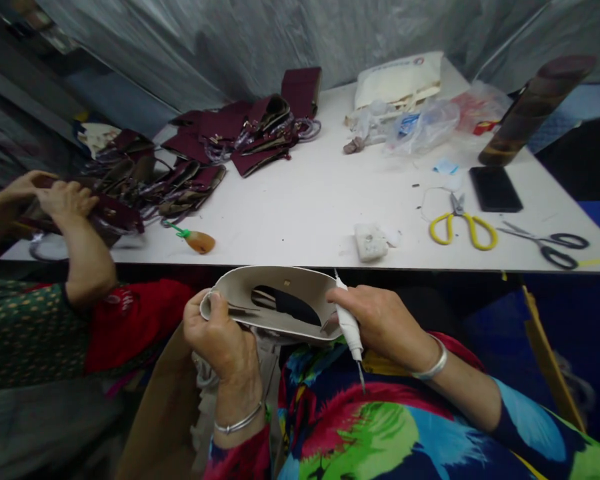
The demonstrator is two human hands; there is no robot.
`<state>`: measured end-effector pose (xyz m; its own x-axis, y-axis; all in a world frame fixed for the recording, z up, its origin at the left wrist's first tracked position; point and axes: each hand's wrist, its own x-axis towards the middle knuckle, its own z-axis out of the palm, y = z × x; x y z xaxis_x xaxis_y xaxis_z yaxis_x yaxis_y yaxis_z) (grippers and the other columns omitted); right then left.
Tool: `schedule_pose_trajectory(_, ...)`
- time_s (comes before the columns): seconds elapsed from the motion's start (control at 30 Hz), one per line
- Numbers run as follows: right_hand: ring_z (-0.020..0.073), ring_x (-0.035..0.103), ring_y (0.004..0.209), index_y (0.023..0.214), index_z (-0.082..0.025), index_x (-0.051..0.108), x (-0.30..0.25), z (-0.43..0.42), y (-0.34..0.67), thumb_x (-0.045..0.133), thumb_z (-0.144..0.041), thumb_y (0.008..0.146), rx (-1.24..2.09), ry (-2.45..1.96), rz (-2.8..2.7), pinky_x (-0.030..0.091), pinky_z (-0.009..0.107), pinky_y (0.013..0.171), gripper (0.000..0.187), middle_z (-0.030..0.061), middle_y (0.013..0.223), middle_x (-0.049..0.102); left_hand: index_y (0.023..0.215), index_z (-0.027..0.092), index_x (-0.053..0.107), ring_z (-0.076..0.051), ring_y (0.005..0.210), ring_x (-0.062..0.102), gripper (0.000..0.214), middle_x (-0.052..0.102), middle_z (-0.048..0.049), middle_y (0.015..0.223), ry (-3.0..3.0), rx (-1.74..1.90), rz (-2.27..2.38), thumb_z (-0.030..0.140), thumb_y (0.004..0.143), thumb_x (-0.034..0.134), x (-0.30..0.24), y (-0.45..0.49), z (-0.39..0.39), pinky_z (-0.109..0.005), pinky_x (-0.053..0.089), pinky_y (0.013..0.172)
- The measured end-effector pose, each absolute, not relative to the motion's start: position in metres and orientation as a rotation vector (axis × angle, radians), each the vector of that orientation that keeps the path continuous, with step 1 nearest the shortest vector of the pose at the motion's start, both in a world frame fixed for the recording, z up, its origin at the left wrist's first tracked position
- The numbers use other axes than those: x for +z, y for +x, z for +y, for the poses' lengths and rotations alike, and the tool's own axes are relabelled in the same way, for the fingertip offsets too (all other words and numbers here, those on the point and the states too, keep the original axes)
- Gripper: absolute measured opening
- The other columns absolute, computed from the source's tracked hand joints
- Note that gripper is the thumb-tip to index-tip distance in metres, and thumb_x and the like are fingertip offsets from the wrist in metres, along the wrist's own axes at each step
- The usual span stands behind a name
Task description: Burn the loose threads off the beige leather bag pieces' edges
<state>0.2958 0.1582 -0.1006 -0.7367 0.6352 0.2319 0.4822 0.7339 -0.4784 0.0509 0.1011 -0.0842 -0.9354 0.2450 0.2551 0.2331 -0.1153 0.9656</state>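
A cream-coloured handbag (pixel 265 283) is held in front of my lap, its open top facing me. Its left end is pinched between the thumb and fingers of my left hand (pixel 225 340). My right hand (pixel 380 320) is closed on a tool wrapped in white (pixel 349 320), with thin metal showing at both ends, and also steadies the bag's right end. Some of the right fingers are hidden behind the tool and the bag. Inside the bag a dark oval opening and a small metallic piece near the rim are visible.
On the white table (pixel 290 207) lie yellow-handled scissors (pixel 463 223), black scissors (pixel 550 243), a phone (pixel 495 189), a white block (pixel 371 242), an orange squeeze bottle (pixel 199 241) and several maroon bags (pixel 225 127). A bottle (pixel 530 110) stands right. At left, a co-worker's hands (pixel 67 200) handle a maroon bag.
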Motion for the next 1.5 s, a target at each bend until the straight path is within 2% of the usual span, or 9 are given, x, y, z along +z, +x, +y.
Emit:
schedule_pose_trajectory(0.13, 0.0179, 0.069, 0.079, 0.110, -0.025, 0.061, -0.106, 0.154, 0.290, 0.067, -0.019, 0.096, 0.667, -0.875, -2.582, 0.037, 0.027, 0.063, 0.016, 0.0013, 0.091, 0.074, 0.091, 0.017, 0.062, -0.012, 0.072, 0.057, 0.018, 0.058, 0.0037, 0.080, 0.579, 2.247, 2.173, 0.026, 0.078, 0.069, -0.095, 0.046, 0.098, -0.027, 0.049, 0.072)
schedule_pose_trajectory(0.23, 0.0188, 0.069, 0.079, 0.109, -0.024, 0.060, -0.110, 0.150, 0.281, 0.065, -0.013, 0.094, 0.674, -0.891, -2.589, 0.037, 0.026, 0.063, 0.020, 0.0018, 0.089, 0.073, 0.091, 0.016, 0.063, -0.014, 0.078, 0.060, 0.017, 0.061, 0.0014, 0.085, 0.574, 2.253, 2.164, 0.026, 0.078, 0.070, -0.101, 0.043, 0.095, -0.028, 0.050, 0.075)
schedule_pose_trajectory(0.37, 0.0221, 0.068, 0.081, 0.107, -0.023, 0.061, -0.116, 0.146, 0.275, 0.062, -0.008, 0.092, 0.756, -0.840, -2.519, 0.042, 0.028, 0.068, 0.021, 0.0040, 0.089, 0.072, 0.093, 0.016, 0.066, -0.014, 0.077, 0.060, 0.020, 0.064, 0.0004, 0.084, 0.501, 2.237, 2.155, 0.028, 0.079, 0.072, -0.110, 0.037, 0.088, -0.028, 0.051, 0.075)
schedule_pose_trajectory(0.5, 0.0195, 0.067, 0.077, 0.112, -0.023, 0.060, -0.123, 0.142, 0.277, 0.053, -0.006, 0.094, 0.972, -0.772, -2.383, 0.046, 0.027, 0.068, 0.025, 0.0050, 0.092, 0.071, 0.094, 0.016, 0.068, -0.015, 0.079, 0.062, 0.020, 0.067, -0.0002, 0.086, 0.489, 2.218, 2.210, 0.028, 0.079, 0.073, -0.117, 0.030, 0.080, -0.029, 0.051, 0.078)
schedule_pose_trajectory(0.6, 0.0177, 0.066, 0.073, 0.113, -0.023, 0.058, -0.126, 0.140, 0.278, 0.047, -0.007, 0.097, 1.087, -0.754, -2.318, 0.046, 0.026, 0.067, 0.026, 0.0045, 0.094, 0.069, 0.095, 0.016, 0.069, -0.015, 0.080, 0.062, 0.019, 0.068, -0.0002, 0.086, 0.497, 2.186, 2.259, 0.028, 0.080, 0.072, -0.120, 0.029, 0.076, -0.029, 0.050, 0.080)
schedule_pose_trajectory(0.8, 0.0181, 0.065, 0.071, 0.113, -0.024, 0.057, -0.135, 0.139, 0.273, 0.060, -0.017, 0.097, 1.031, -0.804, -2.298, 0.045, 0.027, 0.064, 0.018, 0.0035, 0.093, 0.068, 0.097, 0.015, 0.071, -0.015, 0.081, 0.063, 0.022, 0.069, -0.0010, 0.087, 0.481, 2.170, 2.257, 0.028, 0.079, 0.074, -0.125, 0.028, 0.070, -0.029, 0.050, 0.081)
schedule_pose_trajectory(0.9, 0.0175, 0.064, 0.069, 0.112, -0.024, 0.057, -0.137, 0.137, 0.273, 0.058, -0.015, 0.097, 1.047, -0.808, -2.312, 0.045, 0.027, 0.062, 0.018, 0.0028, 0.091, 0.067, 0.097, 0.015, 0.072, -0.016, 0.081, 0.064, 0.025, 0.069, -0.0009, 0.087, 0.457, 2.166, 2.252, 0.029, 0.077, 0.077, -0.127, 0.027, 0.066, -0.029, 0.050, 0.079)
schedule_pose_trajectory(1.17, 0.0181, 0.067, 0.079, 0.116, -0.024, 0.054, -0.129, 0.135, 0.274, 0.055, -0.010, 0.095, 1.186, -0.759, -2.313, 0.049, 0.027, 0.069, 0.025, 0.0052, 0.101, 0.067, 0.091, 0.013, 0.076, -0.015, 0.076, 0.065, 0.026, 0.072, -0.0008, 0.082, 0.406, 2.179, 2.200, 0.028, 0.071, 0.084, -0.125, 0.030, 0.064, -0.029, 0.051, 0.076)
schedule_pose_trajectory(1.5, 0.0155, 0.067, 0.086, 0.119, -0.024, 0.054, -0.134, 0.134, 0.279, 0.052, -0.013, 0.100, 1.364, -0.605, -2.221, 0.051, 0.025, 0.077, 0.023, 0.0052, 0.108, 0.067, 0.091, 0.014, 0.078, -0.017, 0.078, 0.067, 0.022, 0.075, -0.0024, 0.084, 0.548, 2.041, 2.326, 0.028, 0.074, 0.082, -0.127, 0.032, 0.061, -0.029, 0.053, 0.076)
